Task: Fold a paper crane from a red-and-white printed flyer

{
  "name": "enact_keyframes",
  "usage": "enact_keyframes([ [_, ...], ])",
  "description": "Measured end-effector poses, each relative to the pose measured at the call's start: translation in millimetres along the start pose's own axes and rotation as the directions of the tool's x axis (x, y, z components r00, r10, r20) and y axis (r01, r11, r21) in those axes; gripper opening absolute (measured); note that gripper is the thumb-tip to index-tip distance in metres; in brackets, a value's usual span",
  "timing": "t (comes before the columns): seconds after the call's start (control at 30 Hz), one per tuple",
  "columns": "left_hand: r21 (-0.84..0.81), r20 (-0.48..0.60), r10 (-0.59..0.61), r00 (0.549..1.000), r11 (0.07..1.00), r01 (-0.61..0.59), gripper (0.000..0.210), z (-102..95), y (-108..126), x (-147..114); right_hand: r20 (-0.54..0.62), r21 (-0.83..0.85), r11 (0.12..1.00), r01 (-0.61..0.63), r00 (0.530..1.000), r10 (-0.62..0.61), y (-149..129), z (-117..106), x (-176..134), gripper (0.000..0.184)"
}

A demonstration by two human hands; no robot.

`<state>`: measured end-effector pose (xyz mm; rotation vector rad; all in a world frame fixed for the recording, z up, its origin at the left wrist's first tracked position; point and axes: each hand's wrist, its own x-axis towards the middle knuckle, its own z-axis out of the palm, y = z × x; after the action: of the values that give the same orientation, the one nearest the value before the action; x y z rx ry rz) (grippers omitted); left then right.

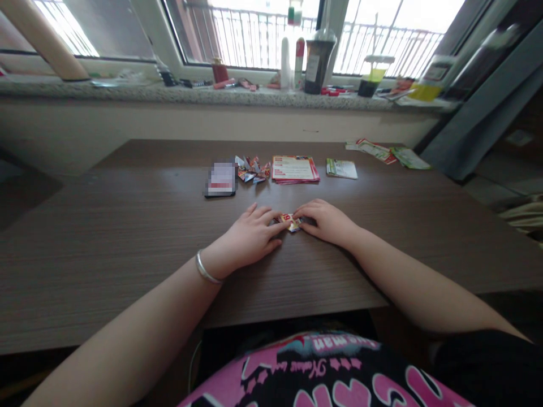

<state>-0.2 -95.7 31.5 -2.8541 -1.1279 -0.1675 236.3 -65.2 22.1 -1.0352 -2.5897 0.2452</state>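
Observation:
A small folded piece of printed paper [291, 221], mostly red, yellow and white, lies on the table between my hands. My left hand [254, 233] reaches in from the left, its index and middle fingers pressing the paper's left side, the thumb lower down near the tabletop. On the paper's right side, my right hand [324, 220] has its fingers bent with the tips pinching the edge. Fingertips hide part of the paper. Behind the hands sit a cluster of folded paper pieces [253, 170] and a stack of printed red-and-white cards [296, 170].
The brown table [139, 237] stands against the window wall. A phone-like dark-edged object [220, 180], its face blurred, lies left. Rightward are a smaller green-and-white stack [341, 169] and scattered paper leaflets [377, 151]. A dark drink cup [316, 62] and bottles line the sill.

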Motion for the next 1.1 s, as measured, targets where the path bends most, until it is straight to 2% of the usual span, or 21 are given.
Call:
enact_keyframes([
  [0.2, 0.099, 0.025, -0.120, 0.993, 0.988, 0.117, 0.044, -9.9, 1.5, -2.9, -0.005, -0.051, 0.999, -0.003, 1.000, 0.003, 1.9, 4.0, -1.7, 0.027],
  [0.7, 0.129, -0.040, -0.291, 0.956, 0.947, 0.293, 0.035, -3.2, -3.8, 2.3, -0.015, -0.047, 0.999, -0.010, 1.000, 0.009, -1.5, 5.4, -2.5, 0.027],
  [0.83, 0.065, -0.038, -0.325, 0.945, 0.943, 0.326, 0.042, 1.4, -9.5, 5.2, -0.009, -0.050, 0.999, -0.013, 1.000, 0.012, -6.3, 3.9, -2.5, 0.027],
  [1.1, -0.171, -0.015, -0.328, 0.945, 0.932, 0.321, 0.051, 13.6, -12.5, 10.2, 0.007, -0.043, 0.997, -0.070, 0.998, 0.070, -16.6, 3.0, 0.8, 0.033],
])
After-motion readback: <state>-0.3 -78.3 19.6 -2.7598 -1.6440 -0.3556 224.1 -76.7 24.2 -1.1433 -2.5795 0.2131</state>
